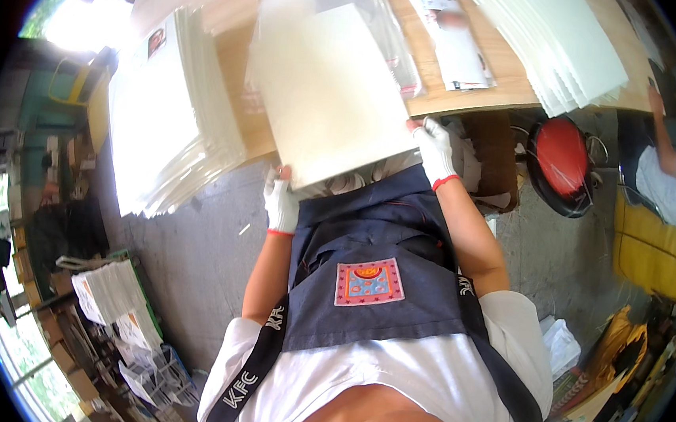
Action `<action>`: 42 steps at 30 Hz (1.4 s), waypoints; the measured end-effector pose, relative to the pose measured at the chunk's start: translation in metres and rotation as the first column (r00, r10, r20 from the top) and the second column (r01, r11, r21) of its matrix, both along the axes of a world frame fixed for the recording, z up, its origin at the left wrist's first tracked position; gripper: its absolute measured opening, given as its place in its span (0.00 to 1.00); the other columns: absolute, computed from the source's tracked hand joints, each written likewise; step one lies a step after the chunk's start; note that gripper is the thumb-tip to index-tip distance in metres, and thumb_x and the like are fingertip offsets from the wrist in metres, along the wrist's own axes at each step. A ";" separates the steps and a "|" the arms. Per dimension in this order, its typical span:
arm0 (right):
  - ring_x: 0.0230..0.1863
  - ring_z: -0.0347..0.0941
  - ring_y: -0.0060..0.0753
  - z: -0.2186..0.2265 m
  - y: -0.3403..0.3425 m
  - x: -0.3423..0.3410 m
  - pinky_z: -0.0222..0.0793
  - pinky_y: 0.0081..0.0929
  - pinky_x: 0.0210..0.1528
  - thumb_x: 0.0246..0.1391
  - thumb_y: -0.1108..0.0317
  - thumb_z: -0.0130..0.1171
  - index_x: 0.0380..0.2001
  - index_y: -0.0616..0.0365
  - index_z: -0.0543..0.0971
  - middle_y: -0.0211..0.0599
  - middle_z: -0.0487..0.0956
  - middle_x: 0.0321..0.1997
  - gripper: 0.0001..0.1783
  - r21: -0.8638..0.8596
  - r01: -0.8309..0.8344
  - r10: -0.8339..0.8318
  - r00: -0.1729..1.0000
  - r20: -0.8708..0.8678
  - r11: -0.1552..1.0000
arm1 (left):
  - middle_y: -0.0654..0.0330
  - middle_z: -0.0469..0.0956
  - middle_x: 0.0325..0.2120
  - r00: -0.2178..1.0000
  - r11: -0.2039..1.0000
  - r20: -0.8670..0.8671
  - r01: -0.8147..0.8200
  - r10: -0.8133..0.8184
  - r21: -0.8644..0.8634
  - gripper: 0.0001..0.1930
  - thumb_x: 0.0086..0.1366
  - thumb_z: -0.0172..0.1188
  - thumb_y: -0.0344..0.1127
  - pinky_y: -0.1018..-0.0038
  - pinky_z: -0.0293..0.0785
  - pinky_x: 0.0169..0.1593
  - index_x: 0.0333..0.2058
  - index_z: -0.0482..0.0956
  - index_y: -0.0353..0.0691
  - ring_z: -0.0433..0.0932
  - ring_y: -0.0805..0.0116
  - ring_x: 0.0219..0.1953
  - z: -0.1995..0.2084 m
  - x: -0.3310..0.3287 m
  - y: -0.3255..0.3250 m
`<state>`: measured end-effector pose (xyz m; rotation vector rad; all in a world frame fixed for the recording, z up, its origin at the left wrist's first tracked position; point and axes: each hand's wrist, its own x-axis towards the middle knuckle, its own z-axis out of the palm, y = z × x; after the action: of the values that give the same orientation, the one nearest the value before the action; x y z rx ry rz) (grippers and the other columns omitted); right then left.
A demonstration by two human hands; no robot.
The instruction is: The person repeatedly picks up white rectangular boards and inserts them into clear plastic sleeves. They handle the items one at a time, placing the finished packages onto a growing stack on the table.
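A large white flat board (339, 92) lies tilted over the front edge of the wooden table (473, 105). My left hand (280, 204), in a white glove with a red cuff, is closed on its near left corner. My right hand (436, 150), gloved the same way, grips the near right corner with the thumb on top. Clear plastic wrapping (393, 45) shows under and beside the board; whether the board is partly inside it I cannot tell. The far end of the board blurs into glare.
A tall stack of plastic-wrapped white boards (159, 110) stands left; another white stack (561, 46) lies at the far right. Printed packets (450, 41) sit between. Right of me are a cardboard box (503, 160), a red-seated stool (562, 161) and another person's arm (662, 125).
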<state>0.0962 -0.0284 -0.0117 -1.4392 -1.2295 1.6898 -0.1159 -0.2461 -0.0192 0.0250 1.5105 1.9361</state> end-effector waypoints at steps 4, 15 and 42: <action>0.17 0.66 0.22 -0.006 0.012 0.022 0.62 0.26 0.22 0.51 0.59 0.59 0.19 0.54 0.73 0.29 0.69 0.14 0.14 0.250 -0.258 0.211 0.956 0.202 0.933 | 0.58 0.74 0.37 0.713 0.921 -0.679 -0.125 -0.176 -0.369 0.15 0.61 0.57 0.38 0.74 0.69 0.43 0.44 0.75 0.38 0.72 0.67 0.40 0.018 -0.003 -0.014; 0.59 0.60 0.35 0.036 0.131 0.025 0.59 0.41 0.56 0.42 0.50 0.62 0.50 0.51 0.72 0.33 0.66 0.57 0.32 0.562 -0.657 -0.383 0.414 0.826 0.502 | 0.51 0.68 0.52 -0.212 0.769 -0.785 0.173 -0.582 -0.616 0.24 0.51 0.64 0.35 0.61 0.64 0.55 0.48 0.72 0.41 0.64 0.48 0.55 0.068 0.024 0.128; 0.37 0.71 0.32 0.094 0.011 0.070 0.66 0.32 0.38 0.43 0.54 0.60 0.30 0.50 0.77 0.26 0.75 0.36 0.14 0.768 -0.638 -0.134 0.757 0.639 0.057 | 0.62 0.76 0.33 0.774 0.776 -0.048 0.629 -0.631 -0.057 0.13 0.61 0.58 0.37 0.79 0.69 0.37 0.42 0.74 0.37 0.73 0.75 0.34 0.050 0.096 0.243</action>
<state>0.1660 -0.0175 0.0819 -0.6965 -2.4349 0.0419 -0.0199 -0.0033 0.0312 0.5221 1.3440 1.3645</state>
